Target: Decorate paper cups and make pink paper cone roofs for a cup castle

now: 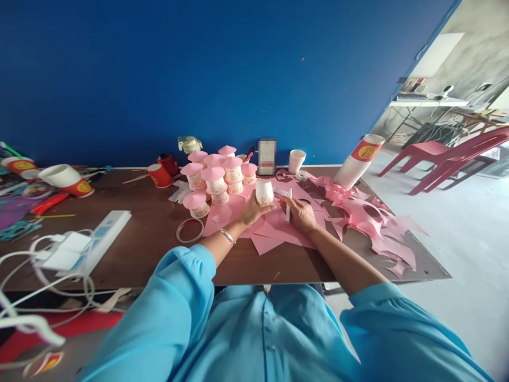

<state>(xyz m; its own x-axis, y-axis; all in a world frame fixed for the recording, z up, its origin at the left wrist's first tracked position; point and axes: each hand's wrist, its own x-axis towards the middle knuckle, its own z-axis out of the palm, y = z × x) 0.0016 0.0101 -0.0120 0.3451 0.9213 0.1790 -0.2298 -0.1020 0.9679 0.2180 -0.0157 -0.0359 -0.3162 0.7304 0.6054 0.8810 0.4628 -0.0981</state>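
Observation:
My left hand [253,211] is closed round the side of a white paper cup [264,192] with a printed pattern near its lower edge. The cup stands mouth down, just above or on pink paper [268,245]. Close by on the right, my right hand [302,215] grips a slim white pen-like tool [288,209]; its exact kind is unclear. Something small and red shows by those fingertips. To the left of the cup stand several patterned cup pieces with pink paper cone tops [212,174]. A clear ring-shaped roll [190,230] lies in front of them.
Pink paper scraps [366,215] spread over the table's right side, beside a leaning stack of cups [358,162]. A phone [267,157] stands against the blue wall. On the left are a power strip [105,236] with cables and a red cup [159,175].

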